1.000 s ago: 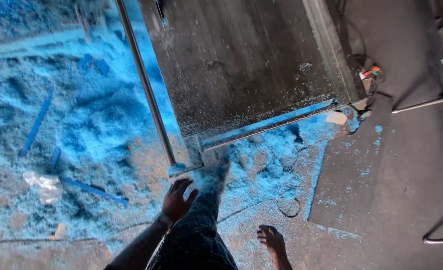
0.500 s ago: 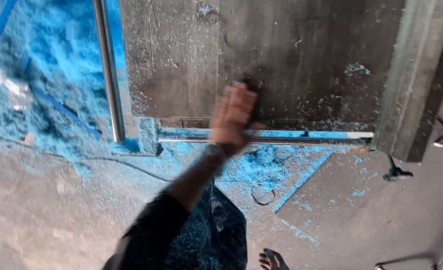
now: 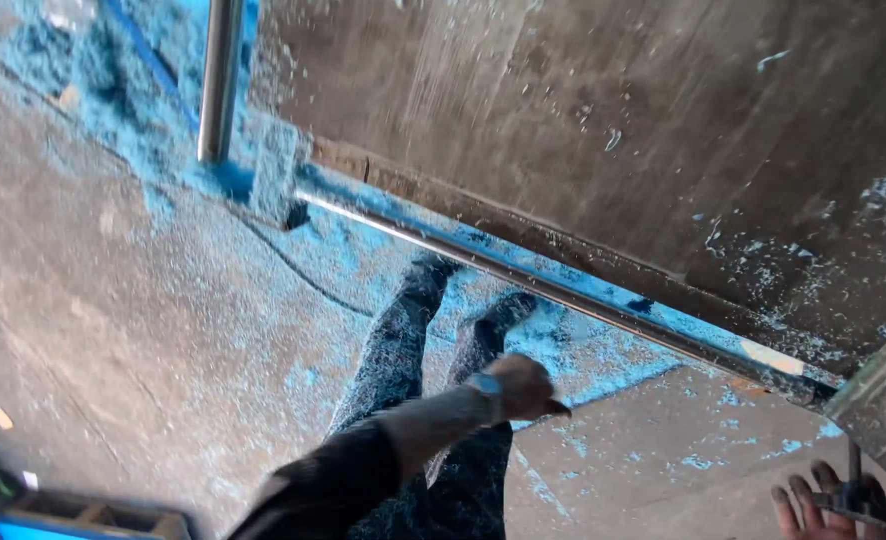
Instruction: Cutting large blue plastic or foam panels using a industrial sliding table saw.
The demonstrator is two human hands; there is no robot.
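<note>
Head view shows my left hand (image 3: 523, 385) hanging just below the steel rail (image 3: 563, 290) that runs along the bottom edge of the big dusty panel (image 3: 603, 130), fingers curled loosely with nothing clearly gripped, though the blur stops me being sure. My right hand (image 3: 813, 505) sits further along and lower than the rail's far end, fingers wrapped round a small dark metal clamp (image 3: 863, 495). To work here well, I would judge, I should steady my footing in the blue shavings (image 3: 563, 345) under the rail, and bring the left palm flat to the panel before pushing. Against half a second ago, the left hand has dropped off the panel face to below the rail, the right hand has taken hold of the clamp, and my view has tilted.
</note>
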